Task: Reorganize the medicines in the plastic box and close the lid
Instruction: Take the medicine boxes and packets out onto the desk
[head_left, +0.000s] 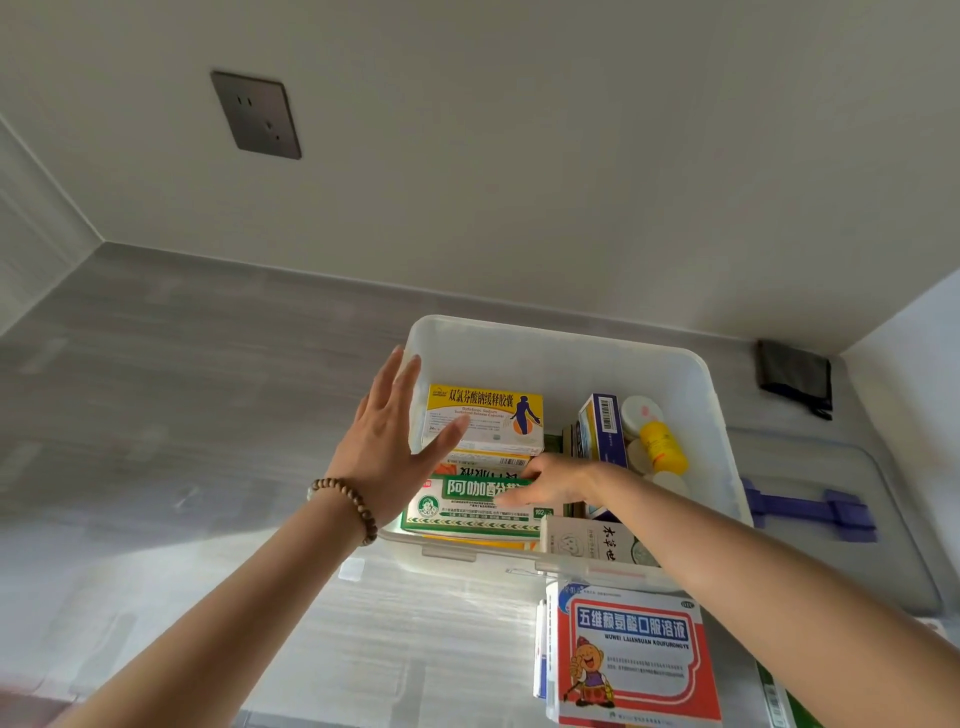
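1. Where the head view looks down on the bench (182, 389), the plastic box (571, 340) stands open. Its clear lid (883, 571) lies flat on the bench, to the right of both hands' fingers.
2. Left hand (395, 441): the fingers (400, 379) are straight, spread and hold nothing. They lie at the box's left wall, and the thumb reaches across the rim towards a yellow carton (485, 415) just beyond it.
3. Right hand (561, 480): it is inside the box, with the fingers (511, 500) stretched leftward over a green-and-white carton (467, 512). The fingers are blurred, so it cannot be told whether they grip the carton or only touch it.
4. Right of those fingers, a blue carton (602, 426) stands on edge, with a yellow bottle (662, 447) beside it.
5. Nearer the person than the fingers, outside the front wall, a red-and-blue carton (634, 654) lies on the bench.
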